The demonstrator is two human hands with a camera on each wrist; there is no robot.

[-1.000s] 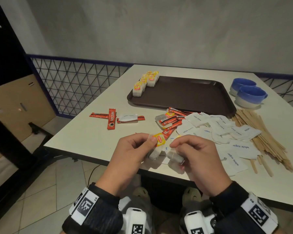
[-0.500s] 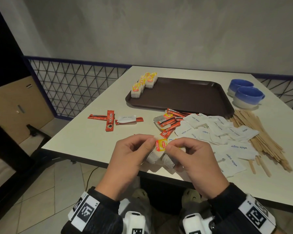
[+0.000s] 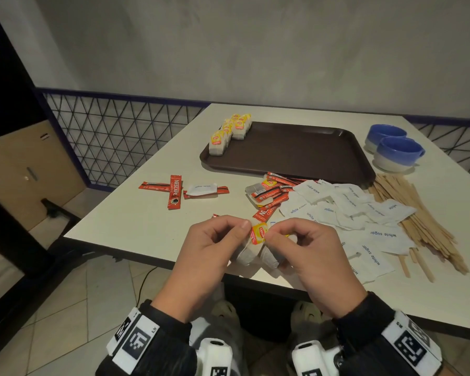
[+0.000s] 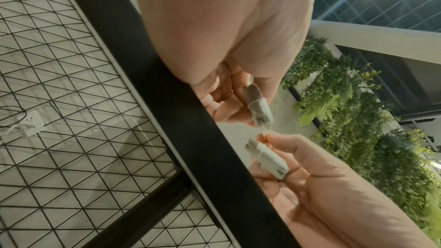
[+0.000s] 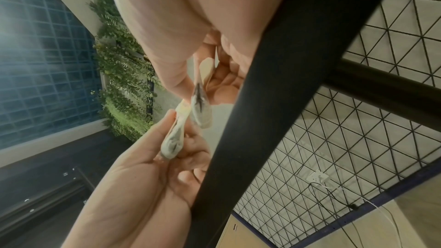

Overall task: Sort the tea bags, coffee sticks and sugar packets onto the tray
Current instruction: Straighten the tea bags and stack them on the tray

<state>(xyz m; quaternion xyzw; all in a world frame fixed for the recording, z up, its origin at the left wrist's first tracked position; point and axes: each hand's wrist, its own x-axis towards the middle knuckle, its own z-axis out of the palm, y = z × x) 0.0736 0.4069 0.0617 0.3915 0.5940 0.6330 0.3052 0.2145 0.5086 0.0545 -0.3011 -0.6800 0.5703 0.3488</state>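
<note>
Over the bench's (image 3: pixel 136 213) near edge, our left hand (image 3: pixel 209 251) and right hand (image 3: pixel 310 256) each pinched one tea bag (image 3: pixel 246 255), fingers curled, both touching its yellow tag (image 3: pixel 258 233); more stood on the tray (image 3: pixel 296 156).

We are looking at what seems a café or office break area. A pale table (image 3: pixel 136 213) is standing against a grey wall with a wire-mesh panel (image 3: pixel 114 147), bearing a brown serving tray (image 3: pixel 296 156), two blue cups (image 3: pixel 396 153) at the far right and wooden stirrers (image 3: pixel 423 226). The wrist views are showing a hanging green plant wall (image 4: pixel 346 112) beside glass panes.
</note>
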